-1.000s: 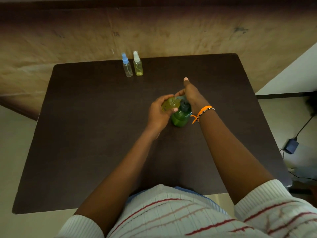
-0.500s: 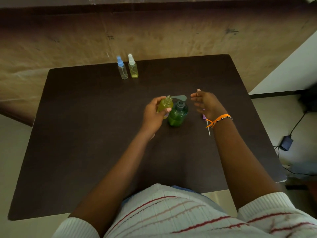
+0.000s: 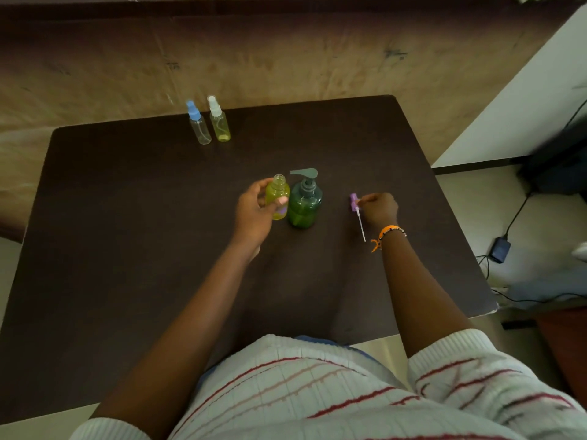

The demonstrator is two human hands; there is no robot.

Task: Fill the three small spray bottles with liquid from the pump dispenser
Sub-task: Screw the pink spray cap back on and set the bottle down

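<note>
Head view: the uncapped spray bottle (image 3: 277,195), small, light plastic, likely slippery if wet, is held upright beside the pump dispenser (image 3: 305,203); best gripped round its body. Left hand (image 3: 254,214) wraps it. Right hand (image 3: 379,209) pinches the purple spray cap (image 3: 354,202) lying on the table (image 3: 127,249).

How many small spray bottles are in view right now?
3: the blue-capped bottle and white-capped bottle stand at the table's far edge; the open bottle is in the left hand.
</note>
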